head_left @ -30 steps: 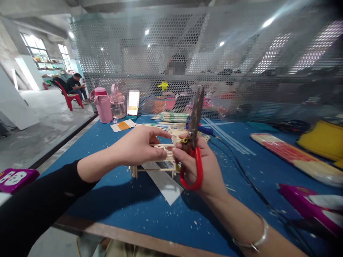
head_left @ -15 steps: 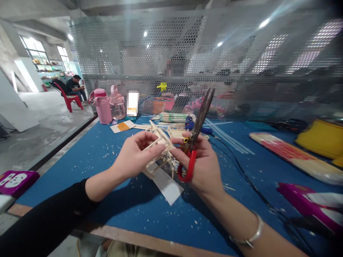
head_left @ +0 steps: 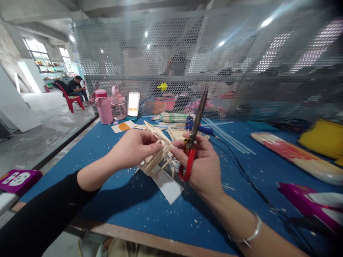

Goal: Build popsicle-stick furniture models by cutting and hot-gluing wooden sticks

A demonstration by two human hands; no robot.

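My left hand (head_left: 136,147) is closed around a small frame of pale wooden sticks (head_left: 155,161), pinching it between thumb and fingers. My right hand (head_left: 205,166) holds red-handled scissors (head_left: 189,164), whose dark blades point up and away. The thumb and fingertips of that hand also reach the right side of the stick frame. Beneath the frame, a white card (head_left: 170,187) lies on the blue table (head_left: 128,210) among stick scraps. Whether the scissor blades are fully closed is hard to tell.
A blue glue gun (head_left: 199,127) with a black cable lies behind my right hand. Pink bottles (head_left: 104,109), a lit phone (head_left: 133,103) and stick bundles (head_left: 177,117) stand or lie farther back. Bagged sticks (head_left: 289,153) and a purple power strip (head_left: 308,207) are at right.
The stick frame has turned in my grasp, showing more of its stick side. My left hand has shifted slightly left and up; the scissors' blades have tilted slightly to the left.
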